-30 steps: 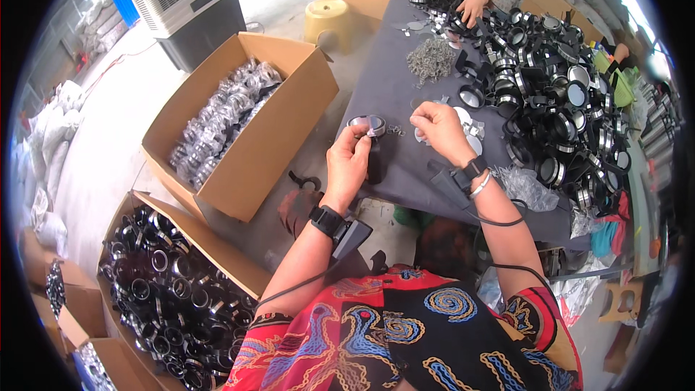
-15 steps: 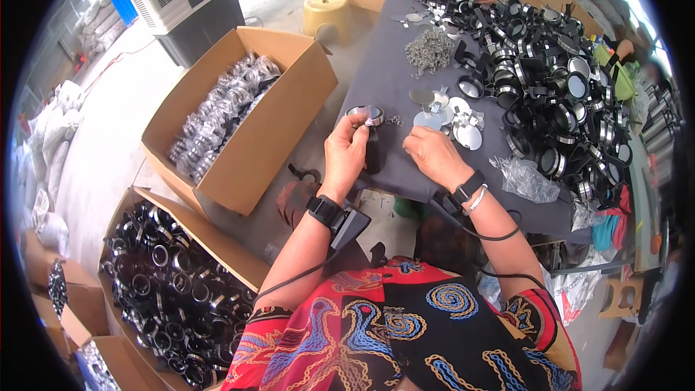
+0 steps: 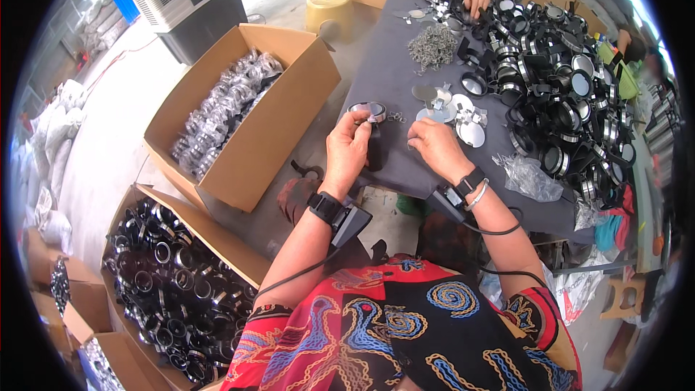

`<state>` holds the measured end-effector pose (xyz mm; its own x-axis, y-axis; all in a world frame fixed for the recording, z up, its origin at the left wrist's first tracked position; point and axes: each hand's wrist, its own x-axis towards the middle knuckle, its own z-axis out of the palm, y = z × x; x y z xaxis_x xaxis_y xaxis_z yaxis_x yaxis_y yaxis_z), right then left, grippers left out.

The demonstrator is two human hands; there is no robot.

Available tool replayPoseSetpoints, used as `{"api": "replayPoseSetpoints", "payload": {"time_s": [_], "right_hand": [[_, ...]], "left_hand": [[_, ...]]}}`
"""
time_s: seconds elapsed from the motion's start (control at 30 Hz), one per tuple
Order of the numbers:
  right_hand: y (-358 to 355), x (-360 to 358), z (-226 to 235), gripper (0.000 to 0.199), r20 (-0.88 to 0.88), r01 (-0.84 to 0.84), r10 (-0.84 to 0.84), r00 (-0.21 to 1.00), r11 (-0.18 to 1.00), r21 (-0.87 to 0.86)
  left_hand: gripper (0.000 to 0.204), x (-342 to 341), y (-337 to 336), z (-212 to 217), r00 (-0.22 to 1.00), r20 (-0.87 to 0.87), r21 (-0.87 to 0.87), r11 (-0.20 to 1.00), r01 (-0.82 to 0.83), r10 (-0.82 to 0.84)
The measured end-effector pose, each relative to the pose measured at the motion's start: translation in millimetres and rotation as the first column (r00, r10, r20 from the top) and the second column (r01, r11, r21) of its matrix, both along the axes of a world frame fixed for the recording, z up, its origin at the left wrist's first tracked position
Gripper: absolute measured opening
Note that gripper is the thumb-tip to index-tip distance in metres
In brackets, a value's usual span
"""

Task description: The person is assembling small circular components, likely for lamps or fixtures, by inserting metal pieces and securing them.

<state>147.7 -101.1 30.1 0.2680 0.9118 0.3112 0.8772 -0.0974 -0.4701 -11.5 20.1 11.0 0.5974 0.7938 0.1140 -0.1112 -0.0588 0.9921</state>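
Observation:
At the near-left part of the grey-covered table, my left hand (image 3: 348, 150) is closed on a black part with a round, silver-rimmed head (image 3: 371, 109). Its black lower piece (image 3: 374, 148) hangs beside my fingers. My right hand (image 3: 437, 148) is to the right of it, fingertips pinched together over the cloth; whatever they hold is hidden or too small to name. Small wire pieces (image 3: 395, 116) lie between the hands. Just beyond my right hand are several flat, round metal discs (image 3: 472, 135), some whitish and some grey.
A large heap of black, silver-rimmed round parts (image 3: 557, 101) covers the table's right side. Tangled metal clips (image 3: 432, 48) lie farther back. Cardboard boxes (image 3: 282, 137) on the left hold wrapped and loose parts. Across the table, a co-worker's hand (image 3: 478, 1) is at the heap.
My right hand has drawn slightly nearer to me, its fingers curled lower. The co-worker's hand has come down to the heap. My left hand keeps its hold.

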Motion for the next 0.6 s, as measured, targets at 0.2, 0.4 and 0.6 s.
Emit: {"api": "replayPoseSetpoints", "payload": {"time_s": [0.2, 0.4, 0.6], "right_hand": [[0.3, -9.6, 10.0, 0.007, -0.283, 0.015, -0.001, 0.959, 0.999, 0.049], [-4.2, -6.5, -3.9, 0.006, 0.108, -0.064, 0.052, 0.993, 0.992, 0.108], [-7.0, -5.4, 7.2, 0.003, 0.393, -0.115, 0.124, 0.911, 0.992, -0.048]], "left_hand": [[0.018, 0.0, -0.6, 1.0, 1.0, -0.011, 0.011, 1.0, -0.014, 0.014], [0.018, -0.7, 2.5, -1.9, 1.0, -0.002, 0.023, 1.0, -0.003, 0.003], [0.019, -2.3, 1.7, 2.3, 1.0, 0.0, 0.006, 1.0, -0.01, 0.01]]}}
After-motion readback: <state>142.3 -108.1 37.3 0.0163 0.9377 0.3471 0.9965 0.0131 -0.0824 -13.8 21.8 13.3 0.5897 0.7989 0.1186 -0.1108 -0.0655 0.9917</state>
